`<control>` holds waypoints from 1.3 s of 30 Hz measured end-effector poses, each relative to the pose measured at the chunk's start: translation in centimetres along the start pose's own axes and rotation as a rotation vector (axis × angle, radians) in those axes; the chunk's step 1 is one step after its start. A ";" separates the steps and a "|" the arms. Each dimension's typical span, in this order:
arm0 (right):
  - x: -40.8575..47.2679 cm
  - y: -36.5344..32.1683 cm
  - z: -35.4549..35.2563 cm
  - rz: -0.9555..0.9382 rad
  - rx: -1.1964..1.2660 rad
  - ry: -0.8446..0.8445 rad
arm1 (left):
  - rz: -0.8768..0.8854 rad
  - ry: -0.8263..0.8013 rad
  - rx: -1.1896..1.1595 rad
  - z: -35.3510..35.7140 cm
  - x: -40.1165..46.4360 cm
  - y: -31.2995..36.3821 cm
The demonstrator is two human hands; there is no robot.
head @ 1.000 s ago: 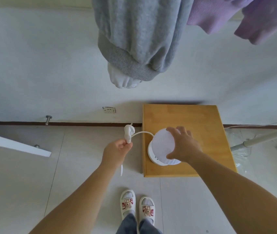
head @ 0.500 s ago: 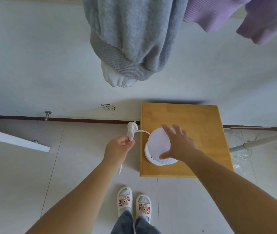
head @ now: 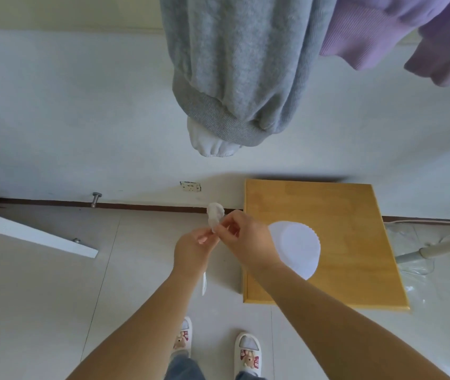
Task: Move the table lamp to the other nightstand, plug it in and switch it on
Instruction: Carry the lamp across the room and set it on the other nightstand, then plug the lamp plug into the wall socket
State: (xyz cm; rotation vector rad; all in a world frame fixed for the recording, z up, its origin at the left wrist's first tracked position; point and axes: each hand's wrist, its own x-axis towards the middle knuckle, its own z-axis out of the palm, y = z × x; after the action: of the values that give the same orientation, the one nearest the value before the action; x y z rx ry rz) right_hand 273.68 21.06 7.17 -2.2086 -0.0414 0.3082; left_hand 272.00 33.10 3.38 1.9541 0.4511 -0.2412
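Grey knit sweatshirt (head: 240, 69) and lilac ribbed garment (head: 399, 31) hang overhead; white door edge (head: 34, 234) at left; metal doorstop (head: 95, 199), crumpled clear plastic, perhaps bag (head: 410, 242).

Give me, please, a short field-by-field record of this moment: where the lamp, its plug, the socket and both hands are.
lamp: white shade stands on the wooden nightstand, near its left edge
plug: white plug held up in front of the baseboard, not inserted
wall outlet: outlet low on the wall, left of the nightstand, nothing plugged in
left hand: left hand pinches the plug from below
right hand: right hand meets the plug from the right, fingers on it
lamp state: no glow visible
above: grey garment and purple garment hang overhead
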 end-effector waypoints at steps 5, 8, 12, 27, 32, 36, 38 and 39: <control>2.3 -1.1 4.2 0.051 0.008 0.083 | 0.044 0.063 0.093 -1.5 2.3 -1.5; 4.4 -1.5 6.6 0.087 0.033 0.129 | 0.057 0.082 0.034 -3.0 4.3 -3.3; 7.4 -1.8 10.8 0.137 0.008 0.184 | 0.015 0.007 -0.011 -5.2 8.6 -6.6; 17.4 9.9 26.2 0.226 0.424 0.465 | 0.107 0.061 -0.136 0.7 21.8 -21.4; 21.8 16.5 30.5 0.120 0.378 0.526 | 0.220 0.126 -0.162 4.7 27.2 -27.4; 24.9 21.2 33.9 0.035 0.411 0.554 | 0.255 0.144 -0.327 7.4 31.1 -31.9; 26.1 22.7 34.9 -0.007 0.399 0.581 | 0.289 0.160 -0.331 8.4 32.9 -33.2; 26.3 23.4 35.2 -0.043 0.377 0.600 | 0.317 0.168 -0.331 9.0 33.5 -33.7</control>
State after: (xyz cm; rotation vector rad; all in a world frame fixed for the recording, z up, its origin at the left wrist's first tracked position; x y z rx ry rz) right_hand 289.03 37.79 -37.20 -1.8398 0.2752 -0.3526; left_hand 288.66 43.91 -40.70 1.6940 0.2633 0.1917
